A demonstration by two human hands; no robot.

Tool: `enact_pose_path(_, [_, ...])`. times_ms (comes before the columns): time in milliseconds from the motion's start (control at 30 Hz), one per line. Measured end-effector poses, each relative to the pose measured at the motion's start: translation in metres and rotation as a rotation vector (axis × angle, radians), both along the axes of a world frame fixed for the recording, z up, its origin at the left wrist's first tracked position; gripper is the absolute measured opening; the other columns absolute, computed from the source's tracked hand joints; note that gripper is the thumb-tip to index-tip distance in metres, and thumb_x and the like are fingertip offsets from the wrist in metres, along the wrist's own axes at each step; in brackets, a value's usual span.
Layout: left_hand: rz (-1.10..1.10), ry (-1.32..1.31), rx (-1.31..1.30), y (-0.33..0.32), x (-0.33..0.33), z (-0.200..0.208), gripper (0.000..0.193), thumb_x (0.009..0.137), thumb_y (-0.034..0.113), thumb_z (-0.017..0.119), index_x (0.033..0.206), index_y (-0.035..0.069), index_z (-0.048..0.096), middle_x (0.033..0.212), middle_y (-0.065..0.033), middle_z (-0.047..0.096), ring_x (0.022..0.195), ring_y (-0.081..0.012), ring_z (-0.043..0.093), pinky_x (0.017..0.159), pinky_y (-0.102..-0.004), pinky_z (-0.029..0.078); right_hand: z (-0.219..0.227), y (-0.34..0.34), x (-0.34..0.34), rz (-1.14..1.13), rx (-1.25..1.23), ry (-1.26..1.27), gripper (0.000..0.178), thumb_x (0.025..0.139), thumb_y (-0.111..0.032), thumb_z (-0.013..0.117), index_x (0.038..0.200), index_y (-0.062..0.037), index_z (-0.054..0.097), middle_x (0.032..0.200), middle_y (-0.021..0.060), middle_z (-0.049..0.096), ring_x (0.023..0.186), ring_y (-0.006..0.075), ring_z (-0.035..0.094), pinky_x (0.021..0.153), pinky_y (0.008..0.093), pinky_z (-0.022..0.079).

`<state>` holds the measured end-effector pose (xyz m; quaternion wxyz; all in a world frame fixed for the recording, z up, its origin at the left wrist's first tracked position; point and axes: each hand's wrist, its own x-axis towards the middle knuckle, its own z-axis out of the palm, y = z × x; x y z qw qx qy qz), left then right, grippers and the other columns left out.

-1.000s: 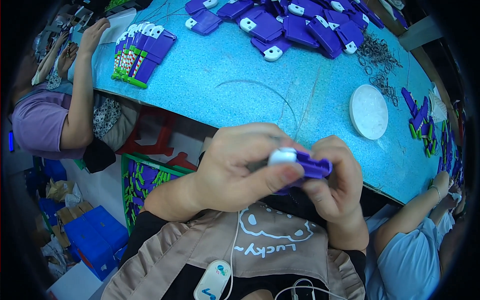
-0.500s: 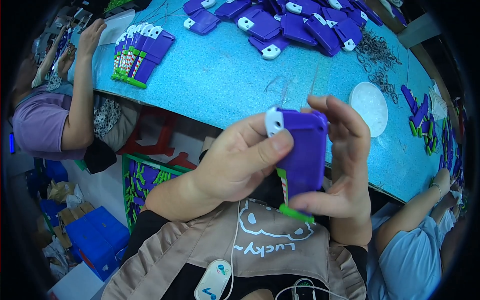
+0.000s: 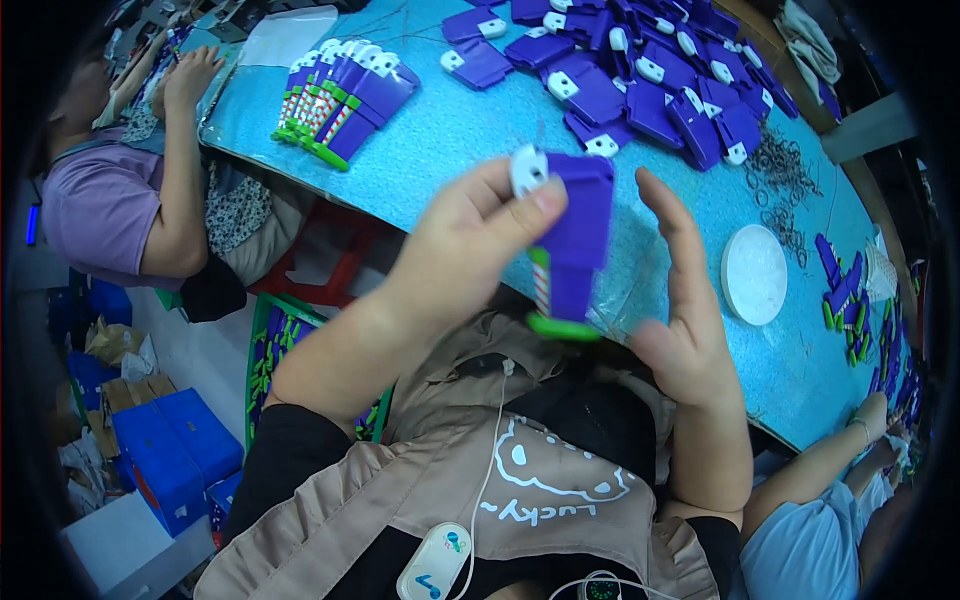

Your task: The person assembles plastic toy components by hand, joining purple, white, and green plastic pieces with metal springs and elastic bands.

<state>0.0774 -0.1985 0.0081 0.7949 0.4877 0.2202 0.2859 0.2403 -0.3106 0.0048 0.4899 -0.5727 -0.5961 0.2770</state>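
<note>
My left hand (image 3: 470, 230) pinches a purple plastic part (image 3: 582, 215) by its white, holed corner, thumb on top. The part is flat and panel-like, with a red-and-white striped strip along one side and a green bar across its lower end. To its right, my right hand (image 3: 685, 310) is apart from it, thumb and fingers spread and nothing between them. A fanned row of like finished parts (image 3: 345, 100) lies at the left of the blue table (image 3: 440, 180). Beyond my hands is a heap of purple pieces with white corners (image 3: 650, 75).
A white round dish (image 3: 754, 275) sits at the right, near scattered dark metal rings (image 3: 785, 170). More purple and green parts (image 3: 845, 300) lie at the far right. Co-workers sit left (image 3: 120, 205) and right (image 3: 815, 510). A green crate (image 3: 252, 375) and blue boxes (image 3: 180, 450) stand below.
My right hand has let go of the purple part and moved away to the right. My left hand has carried the part a little up and left.
</note>
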Motion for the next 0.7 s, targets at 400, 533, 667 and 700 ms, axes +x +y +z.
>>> enact_pose_path(400, [0.506,1.198,1.692,0.154,-0.032,0.002,0.046,0.073,0.024,0.068,0.113,0.008,0.051,0.120,-0.0168,0.045,0.111,-0.0355,0.042,0.090,-0.0422,0.036,-0.010,0.011,-0.031,-0.244,0.008,-0.911,0.043,0.068,-0.021,0.068,0.104,-0.0006,0.055,0.100,0.0163,0.048,0.100,0.0383,0.045,0.086,0.0467,0.037])
enact_pose_path(533, [0.398,0.715,1.663,0.085,-0.006,-0.001,0.059,0.074,0.019,0.067,0.125,0.008,0.041,0.124,-0.0199,0.040,0.115,-0.0372,0.038,0.095,-0.0452,0.029,-0.017,0.002,-0.020,-0.327,0.000,-0.721,0.029,0.067,-0.014,0.067,0.094,-0.0056,0.059,0.103,0.0165,0.050,0.098,0.0364,0.048,0.082,0.0435,0.040])
enact_pose_path(667, [0.079,0.577,1.453,0.005,-0.008,-0.017,0.062,0.072,0.014,0.065,0.126,0.002,0.038,0.130,-0.0207,0.036,0.119,-0.0375,0.035,0.099,-0.0446,0.026,-0.015,-0.002,-0.017,-0.356,0.063,-0.755,0.034,0.069,-0.014,0.065,0.100,-0.0057,0.056,0.104,0.0154,0.051,0.099,0.0347,0.048,0.083,0.0439,0.039])
enact_pose_path(700, [0.027,0.525,1.416,-0.008,-0.003,-0.022,0.064,0.070,0.012,0.066,0.127,0.002,0.037,0.130,-0.0220,0.035,0.119,-0.0379,0.035,0.099,-0.0446,0.026,-0.018,-0.002,-0.011,-0.341,0.095,-0.728,0.035,0.070,-0.016,0.065,0.101,-0.0049,0.054,0.103,0.0153,0.052,0.097,0.0334,0.049,0.082,0.0421,0.040])
